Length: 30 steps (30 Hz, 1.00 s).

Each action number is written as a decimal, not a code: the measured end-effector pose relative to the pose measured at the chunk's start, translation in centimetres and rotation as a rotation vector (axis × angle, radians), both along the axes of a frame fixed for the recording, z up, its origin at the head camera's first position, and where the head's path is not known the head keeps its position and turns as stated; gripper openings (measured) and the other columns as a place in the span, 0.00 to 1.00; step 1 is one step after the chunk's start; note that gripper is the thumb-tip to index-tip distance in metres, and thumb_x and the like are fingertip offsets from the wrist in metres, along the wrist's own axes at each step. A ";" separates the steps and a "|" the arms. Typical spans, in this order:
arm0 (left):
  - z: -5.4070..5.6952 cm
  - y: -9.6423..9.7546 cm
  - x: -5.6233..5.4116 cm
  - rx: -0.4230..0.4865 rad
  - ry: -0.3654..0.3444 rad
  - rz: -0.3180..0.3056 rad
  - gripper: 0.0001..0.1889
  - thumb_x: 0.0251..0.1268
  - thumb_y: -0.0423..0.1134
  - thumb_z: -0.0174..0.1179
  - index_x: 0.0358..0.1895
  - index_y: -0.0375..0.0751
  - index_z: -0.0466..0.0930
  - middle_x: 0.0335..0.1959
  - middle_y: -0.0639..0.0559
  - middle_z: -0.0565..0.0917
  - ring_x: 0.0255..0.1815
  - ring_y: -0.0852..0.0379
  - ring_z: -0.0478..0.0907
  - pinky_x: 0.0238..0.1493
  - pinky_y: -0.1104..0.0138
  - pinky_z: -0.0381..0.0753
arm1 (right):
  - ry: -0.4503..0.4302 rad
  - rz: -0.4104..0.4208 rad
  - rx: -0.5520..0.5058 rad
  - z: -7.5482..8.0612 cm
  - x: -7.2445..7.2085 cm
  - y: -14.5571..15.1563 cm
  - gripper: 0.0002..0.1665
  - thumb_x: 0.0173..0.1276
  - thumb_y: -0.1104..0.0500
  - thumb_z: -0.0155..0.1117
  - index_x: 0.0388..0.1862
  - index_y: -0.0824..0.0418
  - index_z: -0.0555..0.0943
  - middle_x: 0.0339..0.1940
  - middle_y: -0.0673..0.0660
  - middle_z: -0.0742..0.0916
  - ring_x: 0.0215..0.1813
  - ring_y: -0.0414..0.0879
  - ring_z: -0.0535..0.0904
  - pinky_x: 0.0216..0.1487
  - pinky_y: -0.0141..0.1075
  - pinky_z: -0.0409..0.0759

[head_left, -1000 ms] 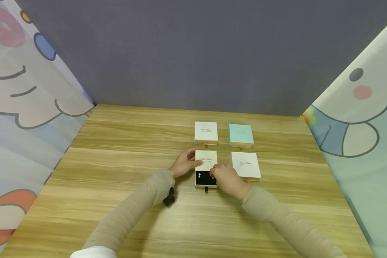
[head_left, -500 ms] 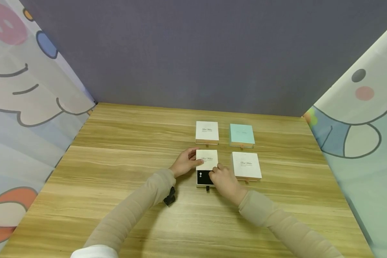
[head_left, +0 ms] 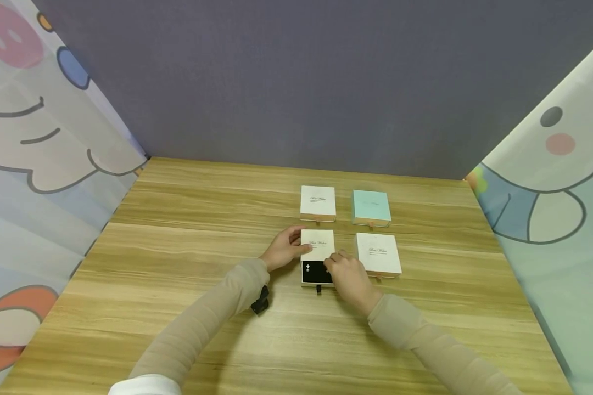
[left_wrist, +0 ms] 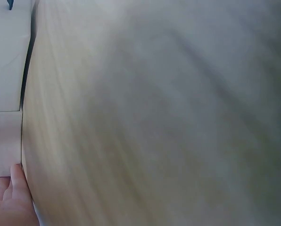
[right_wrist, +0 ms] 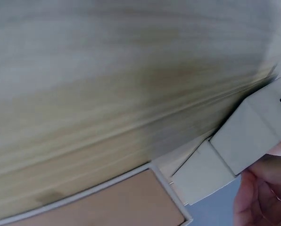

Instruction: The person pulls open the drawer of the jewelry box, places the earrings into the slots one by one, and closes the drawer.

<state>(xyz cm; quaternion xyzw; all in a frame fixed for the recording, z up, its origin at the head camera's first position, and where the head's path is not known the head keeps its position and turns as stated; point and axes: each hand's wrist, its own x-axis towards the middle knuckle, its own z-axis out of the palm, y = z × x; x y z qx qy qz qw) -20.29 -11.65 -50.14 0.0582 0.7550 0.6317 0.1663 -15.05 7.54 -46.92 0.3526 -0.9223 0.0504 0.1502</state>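
A cream drawer-style jewellery box (head_left: 317, 241) lies on the table, its drawer pulled out toward me. On the drawer's black pad (head_left: 317, 276) sits a small sparkling earring (head_left: 307, 267) at left; a second earring (head_left: 328, 270) at right is partly covered. My left hand (head_left: 284, 249) grips the box's sleeve, thumb on its top and fingers round its far left side. My right hand (head_left: 350, 278) bends over the drawer's right edge, its curled fingertips pinching at the second earring. In the right wrist view, the curled fingers (right_wrist: 244, 200) are close against the pale box (right_wrist: 246, 136).
Behind are a white box (head_left: 318, 202) and a mint-green box (head_left: 371, 206). Another white box (head_left: 378, 253) stands just right of my right hand. A black tab (head_left: 318, 289) hangs from the drawer front. A dark grey wall (head_left: 296, 82) borders the table's back.
My right fingers moved left over the pad, covering the right-hand earring, then drew slightly back right, so it partly shows again. The left hand keeps its grip on the sleeve.
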 end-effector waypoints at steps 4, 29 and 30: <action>-0.1 0.1 0.0 -0.006 0.014 0.004 0.32 0.59 0.35 0.61 0.67 0.37 0.59 0.65 0.39 0.65 0.67 0.45 0.63 0.66 0.59 0.66 | 0.027 0.015 -0.022 -0.1 -0.3 0.1 0.03 0.50 0.68 0.70 0.26 0.64 0.83 0.25 0.55 0.85 0.28 0.45 0.80 0.28 0.30 0.82; 2.7 -0.1 1.0 -0.011 -0.022 -0.040 0.33 0.62 0.33 0.58 0.68 0.30 0.55 0.67 0.35 0.61 0.68 0.41 0.60 0.67 0.57 0.64 | -0.266 -0.085 -0.145 0.5 -0.3 0.3 0.02 0.54 0.63 0.70 0.24 0.61 0.85 0.24 0.51 0.80 0.26 0.41 0.78 0.29 0.32 0.81; 2.7 -0.1 1.0 -0.006 -0.026 -0.040 0.33 0.62 0.33 0.58 0.68 0.30 0.55 0.67 0.35 0.61 0.68 0.41 0.60 0.67 0.57 0.64 | -0.273 -0.085 -0.145 0.6 -0.3 0.2 0.02 0.54 0.64 0.70 0.23 0.61 0.85 0.24 0.51 0.80 0.27 0.41 0.78 0.29 0.32 0.81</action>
